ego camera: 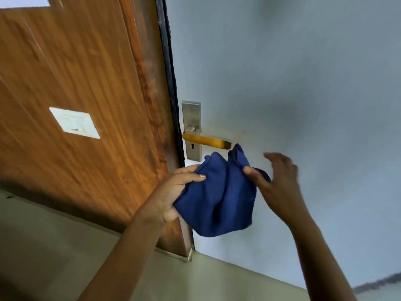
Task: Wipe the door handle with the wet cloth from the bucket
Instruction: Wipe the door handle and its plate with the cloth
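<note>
The cloth [217, 203] is raised just below the door handle [206, 140]. The left hand [173, 192] grips it, and the right hand [280, 181] spreads its fingers, thumb touching. Wiping seems not yet begun.

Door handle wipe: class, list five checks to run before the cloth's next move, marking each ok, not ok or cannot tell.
1. Cloth in hand: ok, the left hand grips it.
2. Right hand gripping too: not ok, its thumb touches the cloth and its fingers are spread.
3. Door handle free of obstruction: ok.
4. Cloth over the handle: not ok, it hangs mostly below it.
5. Cloth wet: cannot tell.
</note>
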